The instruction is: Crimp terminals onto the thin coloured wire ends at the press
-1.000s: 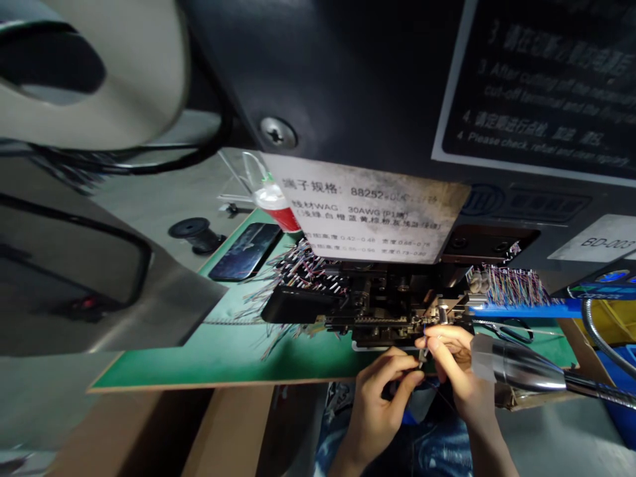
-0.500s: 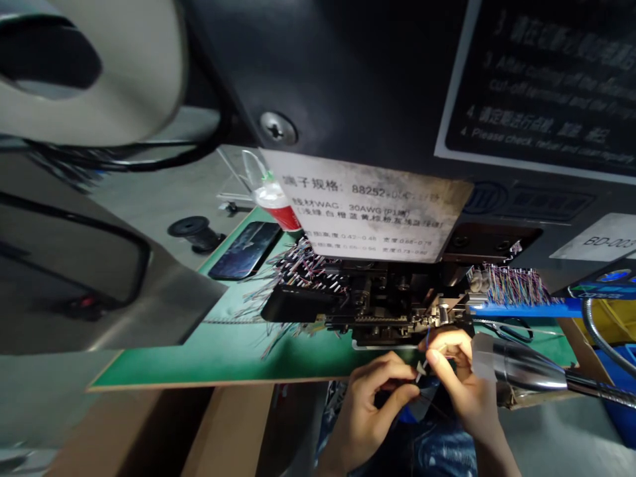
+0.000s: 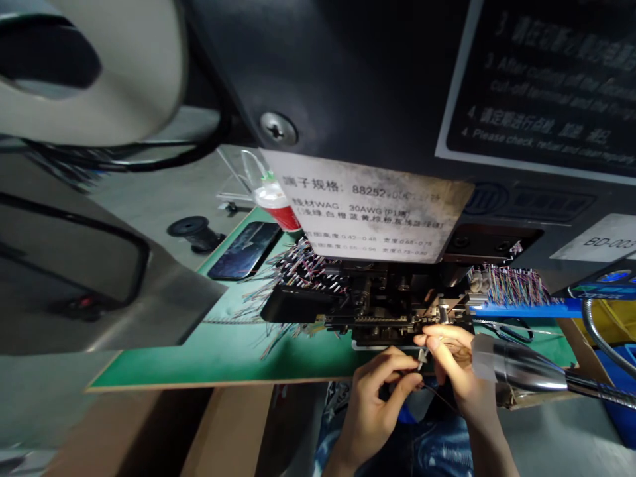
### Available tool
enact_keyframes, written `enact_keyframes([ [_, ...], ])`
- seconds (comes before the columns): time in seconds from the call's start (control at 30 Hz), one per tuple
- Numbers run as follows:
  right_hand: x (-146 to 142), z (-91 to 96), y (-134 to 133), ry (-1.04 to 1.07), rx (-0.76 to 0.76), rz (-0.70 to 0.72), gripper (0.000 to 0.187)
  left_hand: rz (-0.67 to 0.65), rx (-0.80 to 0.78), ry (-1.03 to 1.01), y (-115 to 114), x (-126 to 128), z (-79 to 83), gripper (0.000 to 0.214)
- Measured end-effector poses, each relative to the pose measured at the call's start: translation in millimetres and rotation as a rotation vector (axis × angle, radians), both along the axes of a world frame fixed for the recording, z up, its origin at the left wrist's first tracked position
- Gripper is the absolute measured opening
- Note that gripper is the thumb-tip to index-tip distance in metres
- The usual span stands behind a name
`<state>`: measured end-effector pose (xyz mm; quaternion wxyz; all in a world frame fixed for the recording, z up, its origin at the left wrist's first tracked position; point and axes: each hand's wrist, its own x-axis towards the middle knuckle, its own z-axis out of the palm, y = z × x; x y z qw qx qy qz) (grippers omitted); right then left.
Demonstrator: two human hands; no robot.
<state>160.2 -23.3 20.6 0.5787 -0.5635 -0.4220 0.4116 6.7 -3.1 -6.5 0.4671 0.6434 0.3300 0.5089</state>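
Your left hand (image 3: 380, 397) and right hand (image 3: 450, 361) sit just below the crimping machine (image 3: 382, 308), fingers together and pinching a thin dark wire (image 3: 440, 397) with what looks like a small pale terminal (image 3: 422, 360), though blur makes that uncertain. Compared with the earlier frame, your right hand sits slightly closer to the machine, and the terminal is a little higher. A bundle of multicoloured wires (image 3: 511, 286) stands at the machine's right end.
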Motion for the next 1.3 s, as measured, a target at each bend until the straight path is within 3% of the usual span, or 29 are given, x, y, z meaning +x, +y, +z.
enact_keyframes([
  [0.43, -1, -5.9, -6, -0.027, 0.014, 0.001, 0.019, 0.012, 0.003, 0.032, 0, -5, 2.6, 0.013],
  [0.6, 2, -19.6, -34, 0.170, 0.096, 0.117, 0.045, -0.100, 0.030, 0.068, -5, -20, 7.4, 0.020],
  [0.73, 8, -34.1, -45, 0.366, 0.094, 0.222, 0.050, -0.174, -0.065, -0.042, -12, -26, -1.7, 0.031],
  [0.9, 15, -53.8, -53, 0.236, -0.037, 0.249, 0.047, -0.279, -0.143, -0.014, -17, -11, -22.1, 0.029],
  [1.03, 29, -62.4, -62, 0.316, -0.049, 0.336, 0.046, -0.363, -0.113, -0.061, -19, 9, -32.9, 0.031],
  [1.13, 56, -63.0, -71, 0.371, -0.100, 0.257, 0.036, -0.412, -0.131, -0.014, -17, 13, -33.6, 0.026],
  [1.3, 140, -53.8, -95, 0.156, -0.019, -0.127, 0.031, -0.393, -0.147, 0.007, -13, 7, -40.5, 0.017],
])
